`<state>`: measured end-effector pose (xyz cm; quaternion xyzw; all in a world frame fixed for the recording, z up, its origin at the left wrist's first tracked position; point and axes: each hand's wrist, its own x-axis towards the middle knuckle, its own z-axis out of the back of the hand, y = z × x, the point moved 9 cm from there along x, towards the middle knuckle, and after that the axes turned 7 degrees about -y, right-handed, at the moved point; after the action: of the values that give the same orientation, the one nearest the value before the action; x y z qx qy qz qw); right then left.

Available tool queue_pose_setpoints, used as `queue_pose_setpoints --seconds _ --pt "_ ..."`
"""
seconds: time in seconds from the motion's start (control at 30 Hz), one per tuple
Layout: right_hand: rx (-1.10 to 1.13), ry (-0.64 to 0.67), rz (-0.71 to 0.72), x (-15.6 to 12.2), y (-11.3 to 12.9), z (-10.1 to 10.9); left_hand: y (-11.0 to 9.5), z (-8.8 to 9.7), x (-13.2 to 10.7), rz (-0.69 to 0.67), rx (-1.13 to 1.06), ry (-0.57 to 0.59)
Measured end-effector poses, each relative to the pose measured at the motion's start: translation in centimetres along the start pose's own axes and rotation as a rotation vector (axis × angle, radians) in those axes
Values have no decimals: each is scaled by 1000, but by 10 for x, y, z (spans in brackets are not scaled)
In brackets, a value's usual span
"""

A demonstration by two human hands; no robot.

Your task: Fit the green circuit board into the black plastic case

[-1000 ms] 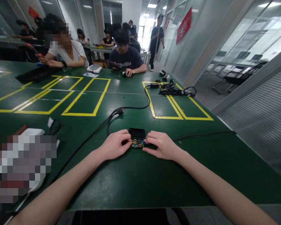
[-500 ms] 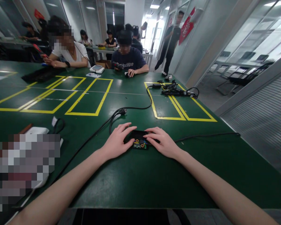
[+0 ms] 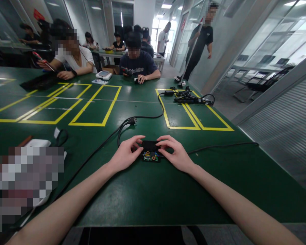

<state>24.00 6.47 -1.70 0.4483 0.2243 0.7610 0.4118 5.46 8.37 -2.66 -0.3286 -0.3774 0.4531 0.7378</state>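
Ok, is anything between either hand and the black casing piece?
Nothing visible: the left hand and right hand have fingers at opposite ends of the black casing piece. The circuit board sits nearer the wearer, outside both approaches. Whether they grip is unclear.

The black cover (image 3: 150, 145), an oblong with rounded corners, was held level just beyond the circuit board (image 3: 147, 158), its long side parallel to the board's and its ends between the fingers of the left hand (image 3: 126, 153) and right hand (image 3: 176, 153). Whether its near edge touched the board could not be told. The board, green in places, lay face up and uncovered on the green table (image 3: 153, 194), with two copper-coloured rings and blue wiring towards its right end
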Motion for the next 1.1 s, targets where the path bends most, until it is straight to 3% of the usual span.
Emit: queue_pose_setpoints --seconds 0.47,0.67,1.1 --pt "25 -32 4 2 6 4 7 3 6 139 -188 6" --pt "20 -75 69 2 11 10 5 5 6 138 -177 9" --pt "84 -37 161 -1 25 10 5 3 5 134 -200 24"
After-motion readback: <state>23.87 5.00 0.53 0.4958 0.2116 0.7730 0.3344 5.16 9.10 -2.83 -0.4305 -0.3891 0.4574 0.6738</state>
